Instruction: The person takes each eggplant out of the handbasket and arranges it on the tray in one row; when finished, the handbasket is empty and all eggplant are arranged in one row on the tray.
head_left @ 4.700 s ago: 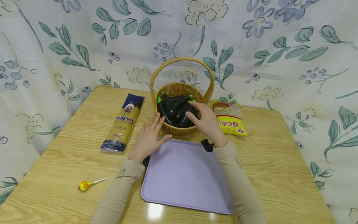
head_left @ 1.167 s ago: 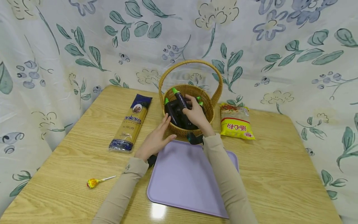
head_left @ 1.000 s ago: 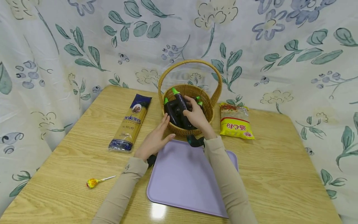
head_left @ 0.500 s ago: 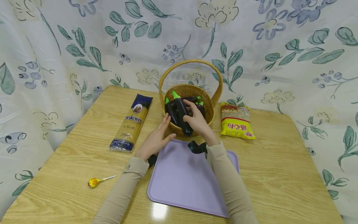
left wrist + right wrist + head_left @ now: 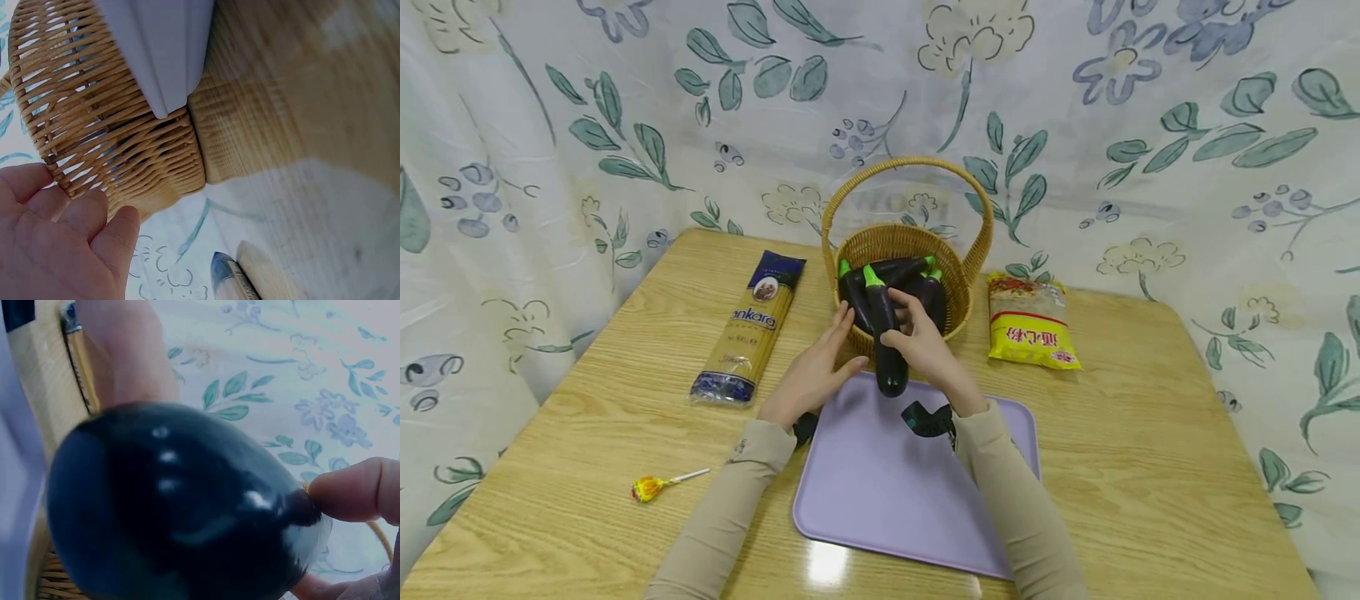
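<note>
In the head view my right hand (image 5: 925, 342) pinches a dark purple eggplant (image 5: 890, 367) with a green stem end. Its rounded bottom hangs over the back edge of the lilac tray (image 5: 895, 483), and its stem end overlaps the wicker basket (image 5: 957, 293). The right wrist view shows that eggplant (image 5: 175, 500) large, with thumb and fingers on opposite sides. Several other eggplants (image 5: 895, 268) lie in the basket. My left hand (image 5: 811, 377) has its fingers extended against the basket's front left; in the left wrist view its fingertips touch the woven wall (image 5: 94, 94).
Left of the basket lies a spaghetti pack (image 5: 748, 329), and a yellow bag (image 5: 1032, 323) with Chinese print lies to its right. A lollipop (image 5: 651, 487) is at the front left of the wooden table (image 5: 1150, 467). A floral curtain hangs behind.
My right hand has taken hold of an eggplant and drawn it up and toward me, from among the others to over the tray's back edge. The left hand has stayed at the basket.
</note>
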A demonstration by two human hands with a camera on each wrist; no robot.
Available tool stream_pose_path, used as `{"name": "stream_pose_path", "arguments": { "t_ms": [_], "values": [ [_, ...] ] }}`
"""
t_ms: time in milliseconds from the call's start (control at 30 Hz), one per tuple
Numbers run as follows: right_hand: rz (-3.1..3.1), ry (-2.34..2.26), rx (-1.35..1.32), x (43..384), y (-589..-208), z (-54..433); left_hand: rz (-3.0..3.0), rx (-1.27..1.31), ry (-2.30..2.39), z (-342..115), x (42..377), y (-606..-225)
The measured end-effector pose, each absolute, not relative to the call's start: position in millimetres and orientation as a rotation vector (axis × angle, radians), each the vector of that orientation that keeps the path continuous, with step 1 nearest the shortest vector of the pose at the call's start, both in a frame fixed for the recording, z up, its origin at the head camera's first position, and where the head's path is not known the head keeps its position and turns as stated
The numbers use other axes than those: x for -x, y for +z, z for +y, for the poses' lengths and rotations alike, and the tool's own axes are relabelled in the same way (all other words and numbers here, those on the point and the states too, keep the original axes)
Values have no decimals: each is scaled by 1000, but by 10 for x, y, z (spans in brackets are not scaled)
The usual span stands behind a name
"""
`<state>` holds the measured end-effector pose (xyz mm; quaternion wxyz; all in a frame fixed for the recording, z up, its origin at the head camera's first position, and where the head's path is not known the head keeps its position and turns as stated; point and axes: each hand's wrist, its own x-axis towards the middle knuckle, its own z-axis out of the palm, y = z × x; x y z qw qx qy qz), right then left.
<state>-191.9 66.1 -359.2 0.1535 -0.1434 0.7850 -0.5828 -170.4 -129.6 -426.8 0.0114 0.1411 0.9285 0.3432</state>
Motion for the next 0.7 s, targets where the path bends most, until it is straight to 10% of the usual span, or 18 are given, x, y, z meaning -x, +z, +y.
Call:
{"name": "stream_pose_path", "arguments": {
  "t_ms": [700],
  "values": [
    [2037,-1638,331,1635,-3887,690,2921,-465,1042,-1303,1700,-4274]
  ]
}}
